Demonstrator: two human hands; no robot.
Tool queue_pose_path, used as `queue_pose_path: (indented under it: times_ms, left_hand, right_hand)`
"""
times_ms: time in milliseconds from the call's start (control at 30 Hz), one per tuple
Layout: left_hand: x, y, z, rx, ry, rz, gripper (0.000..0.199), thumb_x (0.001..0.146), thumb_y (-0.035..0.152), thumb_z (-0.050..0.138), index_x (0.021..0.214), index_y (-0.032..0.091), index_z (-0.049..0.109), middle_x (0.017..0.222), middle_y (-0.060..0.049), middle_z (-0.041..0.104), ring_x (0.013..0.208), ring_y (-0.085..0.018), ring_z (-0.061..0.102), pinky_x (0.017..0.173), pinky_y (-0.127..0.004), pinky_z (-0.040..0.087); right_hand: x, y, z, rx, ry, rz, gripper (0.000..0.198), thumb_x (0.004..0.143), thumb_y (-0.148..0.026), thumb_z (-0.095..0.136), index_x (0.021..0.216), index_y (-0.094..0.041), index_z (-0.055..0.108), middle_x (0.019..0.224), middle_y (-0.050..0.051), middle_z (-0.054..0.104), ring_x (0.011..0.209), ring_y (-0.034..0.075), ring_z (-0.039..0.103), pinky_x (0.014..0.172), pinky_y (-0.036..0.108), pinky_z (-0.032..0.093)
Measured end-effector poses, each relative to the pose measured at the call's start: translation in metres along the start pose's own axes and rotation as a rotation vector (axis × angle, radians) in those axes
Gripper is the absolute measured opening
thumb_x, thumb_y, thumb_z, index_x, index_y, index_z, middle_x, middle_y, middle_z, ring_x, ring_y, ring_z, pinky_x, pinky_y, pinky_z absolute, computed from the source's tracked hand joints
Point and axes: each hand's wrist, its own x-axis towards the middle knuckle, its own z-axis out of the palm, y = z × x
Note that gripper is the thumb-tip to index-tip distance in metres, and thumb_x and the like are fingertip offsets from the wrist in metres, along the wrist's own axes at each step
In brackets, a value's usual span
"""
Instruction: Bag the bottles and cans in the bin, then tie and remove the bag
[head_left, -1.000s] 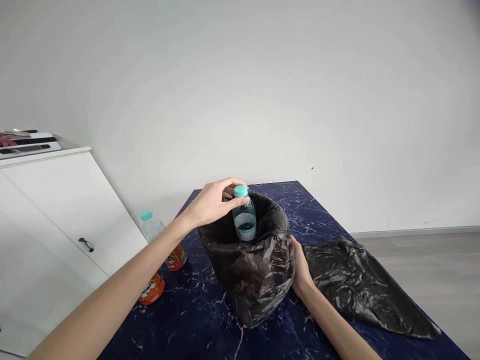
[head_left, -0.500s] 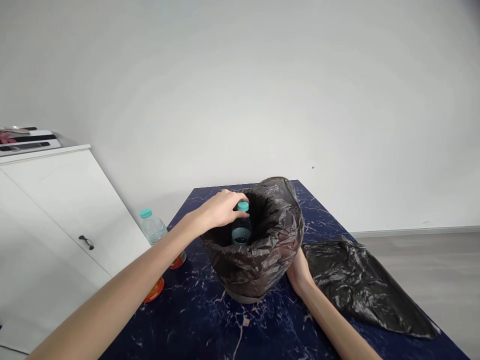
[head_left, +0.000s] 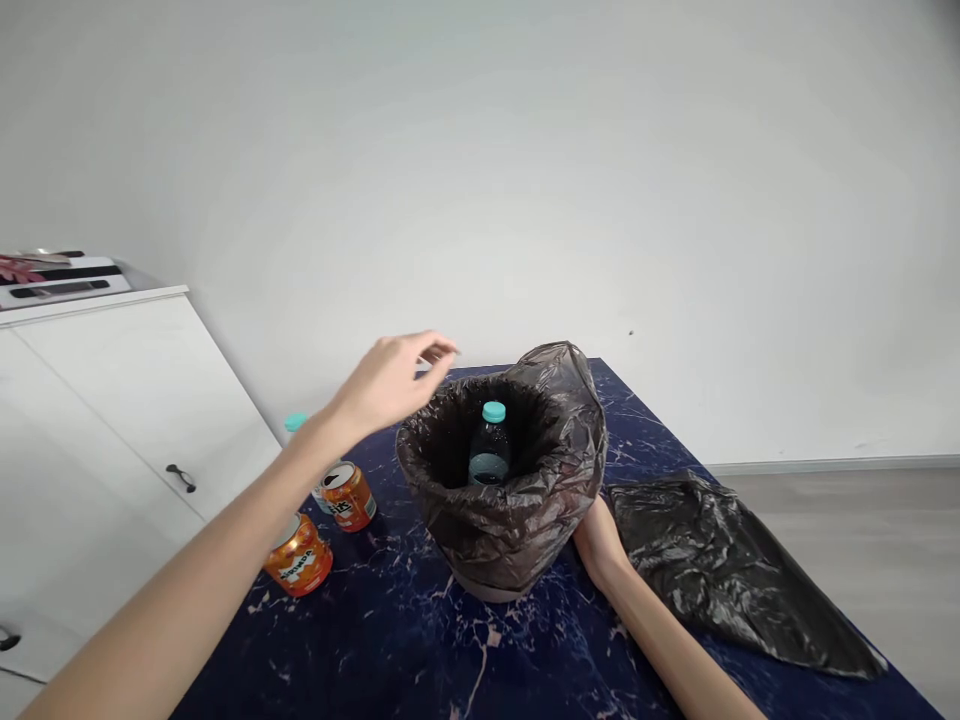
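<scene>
A small trash bin (head_left: 491,592) stands on the table, lined with a black garbage bag (head_left: 510,535) folded over its rim. Inside it, a clear plastic bottle (head_left: 490,462) with a teal cap stands upright. My left hand (head_left: 401,378) hovers above the bin's left rim, empty, thumb and fingers apart. Against the bin's right side rests my right hand (head_left: 598,545), its fingers hidden behind the bag as it holds the bin. To the left are two orange soda cans, one farther back (head_left: 354,500) and another nearer (head_left: 301,560). My left forearm partly covers a second teal-capped bottle (head_left: 295,421).
The table (head_left: 375,640) has a dark blue marbled top. Another black plastic bag (head_left: 727,580) lies flat along its right side. A white cabinet (head_left: 127,420) stands at the left, a white wall (head_left: 525,200) behind.
My left hand has let go of the bottle in the bin and moved up and left. Both soda cans show more fully now. My right hand stays at the bin.
</scene>
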Motion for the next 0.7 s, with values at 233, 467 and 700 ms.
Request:
queue_pose_path:
  times_ms: [233,467,700]
  left_hand:
    - [-0.030,-0.094,-0.036,0.361,-0.018,-0.313,0.050,0.101,0.052,0.045,0.131,0.020,0.070,0.141,-0.011,0.074,0.130,-0.032,0.068,0.112,-0.045,0.051]
    - [-0.080,-0.167,-0.038,0.521,-0.323,-0.611,0.083,0.080,0.065,0.057,0.137,0.007,0.068,0.135,-0.031,0.073,0.124,-0.051,0.071,0.096,-0.056,0.058]
    - [-0.102,-0.157,-0.037,0.505,-0.208,-0.560,0.056,0.098,0.049,0.041,0.135,0.018,0.070,0.128,-0.020,0.079,0.114,-0.046,0.076,0.082,-0.052,0.060]
  right_hand:
    - [0.000,0.005,-0.003,-0.035,-0.003,-0.026,0.040,0.083,-0.058,0.074,0.105,-0.025,0.080,0.116,0.007,0.084,0.110,0.033,0.076,0.098,0.045,0.060]
    - [0.001,0.012,-0.008,-0.076,0.007,-0.045,0.047,0.082,-0.062,0.078,0.111,-0.026,0.080,0.119,0.004,0.083,0.106,0.031,0.076,0.098,0.045,0.060]
    - [-0.004,0.010,-0.007,-0.094,-0.001,-0.063,0.049,0.082,-0.066,0.079,0.111,-0.027,0.081,0.118,0.005,0.083,0.106,0.031,0.075,0.098,0.044,0.060]
